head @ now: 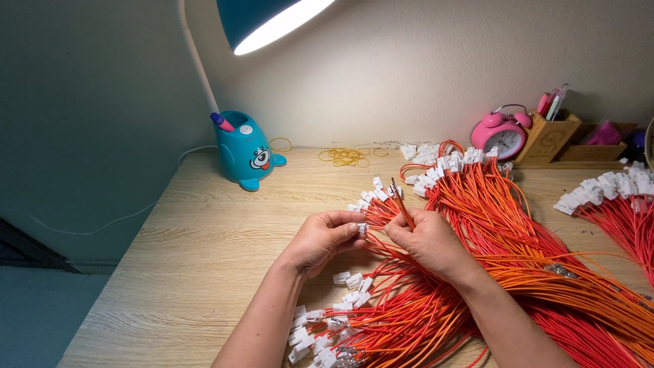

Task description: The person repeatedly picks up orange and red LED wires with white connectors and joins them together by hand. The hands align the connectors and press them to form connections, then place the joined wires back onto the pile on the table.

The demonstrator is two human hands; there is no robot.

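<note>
White plastic connector, small and rectangular, pinched at the fingertips of the left hand over the middle of a light wooden desk. Left fingers closed around it, thumb on top. Just beside it, right hand closed on a single orange wire whose bare metal end pokes upward past the knuckles, close to the connector but not visibly inside it.

Beneath and to the right of both hands, a thick bundle of orange and red wires fanned across the desk, many already ending in white connectors. A few loose connectors scattered below the left wrist. A second bundle at the far right edge. Behind, a teal desk lamp base shaped like an animal, yellow rubber bands, a pink alarm clock and a wooden pen holder.

Likely risks, judged from this view: wire tip missing the connector's slot and bending, since the opening is tiny and half hidden by the thumb; connector slipping from such a light pinch and dropping among the loose ones; neighbouring wires snagging on the right wrist, resting directly on the bundle, and dragging finished pieces out of order.
</note>
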